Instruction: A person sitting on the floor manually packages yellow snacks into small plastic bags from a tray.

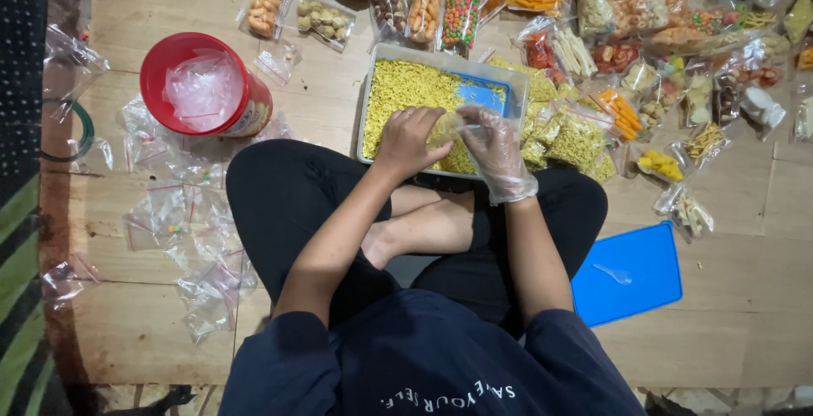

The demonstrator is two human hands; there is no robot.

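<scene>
- the person sits cross-legged on the wooden floor (745, 297), with a rectangular tub (366, 120) of yellow noodle snack (405, 88) just beyond the knees; the tub's blue bottom shows bare at its far right corner.
- the left hand (408, 141) is bare, its fingers curled down and pinching one edge of a small clear bag (453, 126) held over the near part of the tub.
- the right hand (495, 149) wears a thin clear glove (loose and wrinkled at the wrist) and grips the other edge of the same bag; some yellow snack shows in the bag, though how much is hard to tell.
- left of the tub stands a red round container (246, 111) holding clear plastic bags.
- empty zip bags (182, 221) lie scattered on the floor at the left, near the person's knee.
- just right of the tub, filled bags of the yellow snack (576, 138) lie in a heap.
- further away and to the right lie many bags of mixed coloured snacks (461, 10).
- a blue lid (644, 285) lies near the right knee with a small clear spoon (611, 274) on it.
</scene>
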